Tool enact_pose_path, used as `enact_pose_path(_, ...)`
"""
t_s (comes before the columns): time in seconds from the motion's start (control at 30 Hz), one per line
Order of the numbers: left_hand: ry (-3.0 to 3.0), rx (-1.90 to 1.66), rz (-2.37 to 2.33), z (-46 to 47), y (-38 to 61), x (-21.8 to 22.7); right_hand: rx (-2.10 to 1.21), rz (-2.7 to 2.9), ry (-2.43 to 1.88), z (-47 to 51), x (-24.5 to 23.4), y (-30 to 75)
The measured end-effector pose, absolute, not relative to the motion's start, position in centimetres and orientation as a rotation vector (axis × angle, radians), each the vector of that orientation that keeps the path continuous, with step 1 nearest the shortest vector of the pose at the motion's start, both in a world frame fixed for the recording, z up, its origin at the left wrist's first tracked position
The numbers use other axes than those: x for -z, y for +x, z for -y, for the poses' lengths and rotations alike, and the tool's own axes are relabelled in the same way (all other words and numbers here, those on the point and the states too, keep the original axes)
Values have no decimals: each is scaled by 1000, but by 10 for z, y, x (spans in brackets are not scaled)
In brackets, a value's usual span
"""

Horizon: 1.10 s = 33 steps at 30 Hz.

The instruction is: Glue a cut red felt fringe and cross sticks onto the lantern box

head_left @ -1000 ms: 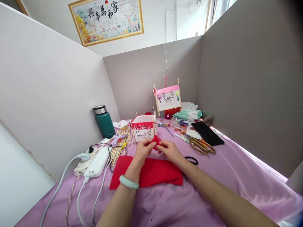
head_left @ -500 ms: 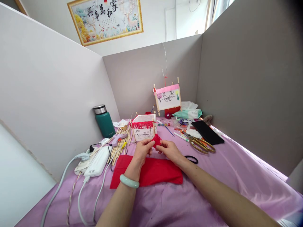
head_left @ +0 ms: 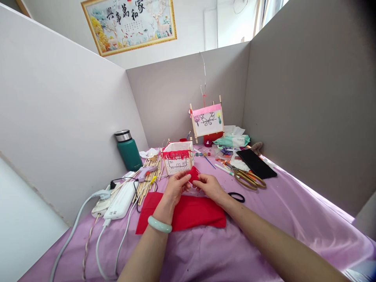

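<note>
Both my hands pinch a small piece of red felt (head_left: 193, 174) between fingers and thumbs, above the table. My left hand (head_left: 176, 188) wears a pale green jade bangle (head_left: 158, 224) on its wrist. My right hand (head_left: 209, 187) holds the scrap's right side. Below my hands lies a flat red felt sheet (head_left: 180, 213). Just beyond them stands a small white house model (head_left: 178, 164) with a drawn outline and a red fringe along its top edge.
Purple cloth (head_left: 188, 250) covers the table. At left are a hot glue gun (head_left: 147, 172), wooden sticks (head_left: 146, 188), a white power bank (head_left: 120, 201) and cables. At right lie gold scissors (head_left: 248, 179), a black hair tie (head_left: 236, 197) and a black tablet (head_left: 256, 163). Grey walls surround the table.
My hands keep the same pinch on the red scrap. The whole view has shifted slightly, with the scene sitting a little higher and further left.
</note>
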State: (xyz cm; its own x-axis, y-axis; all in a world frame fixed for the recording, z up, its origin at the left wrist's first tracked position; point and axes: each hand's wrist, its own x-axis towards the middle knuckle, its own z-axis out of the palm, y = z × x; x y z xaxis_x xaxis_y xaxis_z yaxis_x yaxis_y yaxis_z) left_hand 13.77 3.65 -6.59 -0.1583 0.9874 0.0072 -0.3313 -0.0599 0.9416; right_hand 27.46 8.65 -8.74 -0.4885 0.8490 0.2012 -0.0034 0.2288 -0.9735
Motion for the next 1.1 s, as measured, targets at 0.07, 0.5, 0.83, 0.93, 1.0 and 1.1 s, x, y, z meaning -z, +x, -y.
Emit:
enact_pose_path(0.07,905,-1450,-1054,-37,137,66,-1357,1709,-791,-87,88,275)
enact_pose_path(0.5,897,-1434,-1086,-39,135,68,-1401,1735,-813,-82,85,275)
enact_pose_path(0.83,708,-1504,-1100,-37,137,63,-716,2146,-1009,-77,59,334)
enact_pose_path(0.93,688,-1518,-1100,-37,137,63,-396,2394,-1191,-69,57,375)
enact_pose_path(1.0,674,-1523,-1099,-37,136,63,-351,2546,-1154,-64,61,396)
enact_pose_path(1.1,668,-1518,-1101,-38,136,63,-347,2622,-1150,-57,67,412)
